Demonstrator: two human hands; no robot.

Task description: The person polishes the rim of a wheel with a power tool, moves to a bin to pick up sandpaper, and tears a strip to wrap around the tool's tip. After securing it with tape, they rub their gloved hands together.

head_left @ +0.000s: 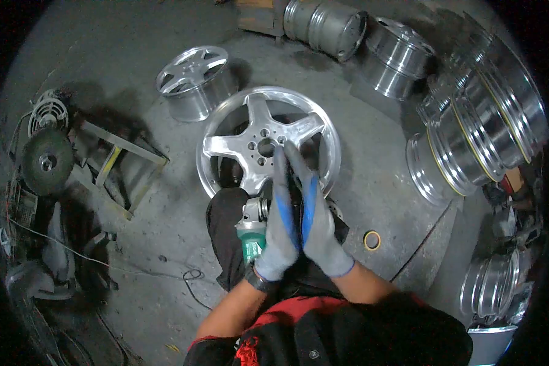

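My two hands, in grey and blue gloves, are pressed palm to palm with the fingers straight. My left hand (276, 229) and my right hand (321, 229) hold nothing between them. They hover over the near rim of a polished five-spoke alloy wheel (259, 131) that lies flat on the concrete floor. A green and silver angle grinder (251, 235) rests on my dark trouser leg, just left of and below my left hand. A dark watch sits on my left wrist.
A second alloy wheel (192, 76) lies behind on the left. Several shiny rims (482, 131) are stacked at the right, with more at the back (326, 21). A disc machine (46, 160) and a metal frame (119, 165) stand at the left. A tape roll (372, 240) and a cable (192, 276) lie on the floor.
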